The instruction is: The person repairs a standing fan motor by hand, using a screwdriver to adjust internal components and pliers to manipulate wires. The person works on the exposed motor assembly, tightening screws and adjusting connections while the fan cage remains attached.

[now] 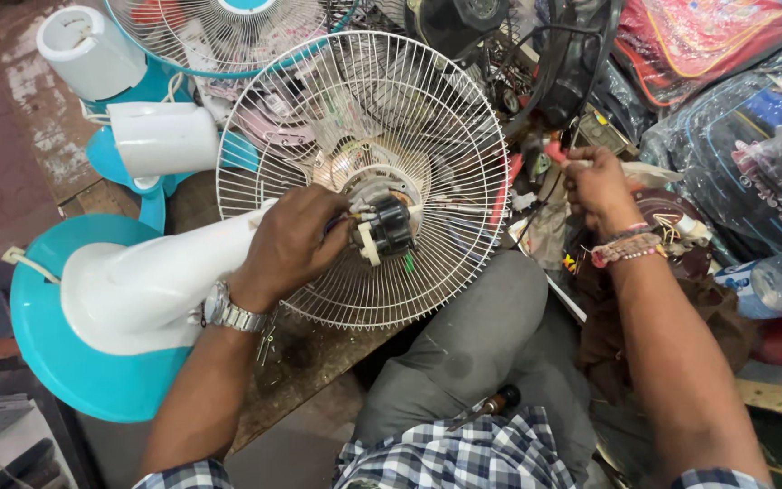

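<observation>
Under left hand point(290, 243), half-hidden motor point(382, 226)

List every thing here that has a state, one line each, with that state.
Wire fan guard: detached from blades, leaning tilted on the bench.
Black motor part: exposed, wires showing, gripped by left hand.
Red-handled tool: held by right hand.
White and teal fan stand: lying on its side.

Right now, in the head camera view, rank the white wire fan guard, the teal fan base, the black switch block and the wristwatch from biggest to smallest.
1. White wire fan guard
2. Teal fan base, partly hidden and nearer the camera, so unsure against the guard
3. Black switch block, held by the left hand
4. Wristwatch, looks close to the switch block
</observation>
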